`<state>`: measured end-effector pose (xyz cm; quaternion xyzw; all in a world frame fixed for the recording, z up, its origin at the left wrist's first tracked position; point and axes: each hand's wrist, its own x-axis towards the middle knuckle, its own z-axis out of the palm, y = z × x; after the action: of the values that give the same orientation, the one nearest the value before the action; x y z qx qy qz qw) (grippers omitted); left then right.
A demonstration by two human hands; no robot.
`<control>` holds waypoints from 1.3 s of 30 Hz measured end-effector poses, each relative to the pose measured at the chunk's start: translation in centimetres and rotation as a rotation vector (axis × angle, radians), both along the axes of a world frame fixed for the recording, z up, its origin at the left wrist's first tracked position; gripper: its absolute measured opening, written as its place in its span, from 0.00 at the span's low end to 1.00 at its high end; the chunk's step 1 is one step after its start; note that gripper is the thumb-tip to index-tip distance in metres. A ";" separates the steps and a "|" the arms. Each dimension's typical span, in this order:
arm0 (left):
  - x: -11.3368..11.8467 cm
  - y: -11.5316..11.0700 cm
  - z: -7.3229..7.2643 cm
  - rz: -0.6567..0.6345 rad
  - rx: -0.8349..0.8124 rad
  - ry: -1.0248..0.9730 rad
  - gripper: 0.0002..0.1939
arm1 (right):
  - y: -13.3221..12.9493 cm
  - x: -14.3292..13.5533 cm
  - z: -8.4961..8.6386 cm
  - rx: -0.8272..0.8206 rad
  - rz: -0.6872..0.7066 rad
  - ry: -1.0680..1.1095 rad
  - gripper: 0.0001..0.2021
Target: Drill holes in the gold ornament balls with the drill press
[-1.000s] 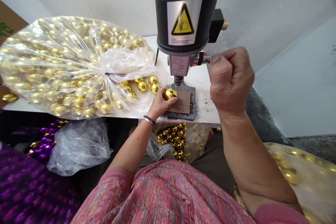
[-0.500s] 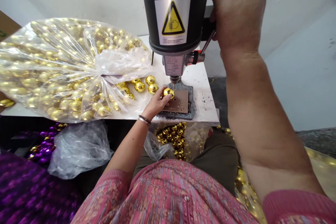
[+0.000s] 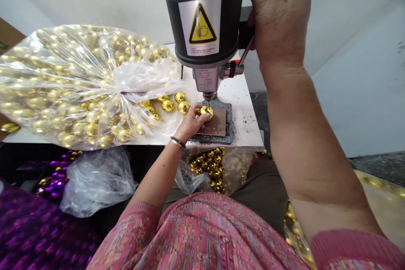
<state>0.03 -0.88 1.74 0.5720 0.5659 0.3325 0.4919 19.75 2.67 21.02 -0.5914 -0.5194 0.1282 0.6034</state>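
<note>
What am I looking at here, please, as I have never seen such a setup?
The view comes from a camera worn on a person's head, looking forward and down at two bare hands. The machine is a black and grey bench drill with a yellow triangular warning sign, standing on a white table. The left hand holds a shiny gold faceted ball beneath the thin metal drill bit, over a flat brown board; whether the bit touches it, I cannot tell. The right hand is closed around a thin metal lever on the machine's side. On the table, to the left, lie a clear plastic bag full of gold balls and several loose gold balls.
</note>
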 end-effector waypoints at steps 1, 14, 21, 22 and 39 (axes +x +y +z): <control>0.1 0.0 0.0 0.000 0.014 0.014 0.23 | -0.1 0.0 0.0 -0.005 0.001 0.004 0.18; 0.7 -0.1 -0.2 -0.144 0.152 0.236 0.36 | -1.9 -0.4 -0.3 0.089 0.063 0.081 0.19; 1.0 -0.5 -0.2 -0.119 0.154 0.219 0.33 | -7.2 -0.2 -4.8 0.303 0.049 -0.227 0.16; 1.1 -0.5 -0.2 -0.117 0.159 0.209 0.32 | -7.7 -0.2 -5.7 0.314 0.041 -0.252 0.14; 1.0 -0.6 -0.4 -0.153 0.153 0.140 0.23 | -8.7 0.2 -12.4 0.370 -0.025 -0.410 0.10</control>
<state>1.02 -1.49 1.34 0.6712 0.5266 0.2956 0.4299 19.98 -6.05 8.57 -0.4911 -0.6379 -0.0989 0.5850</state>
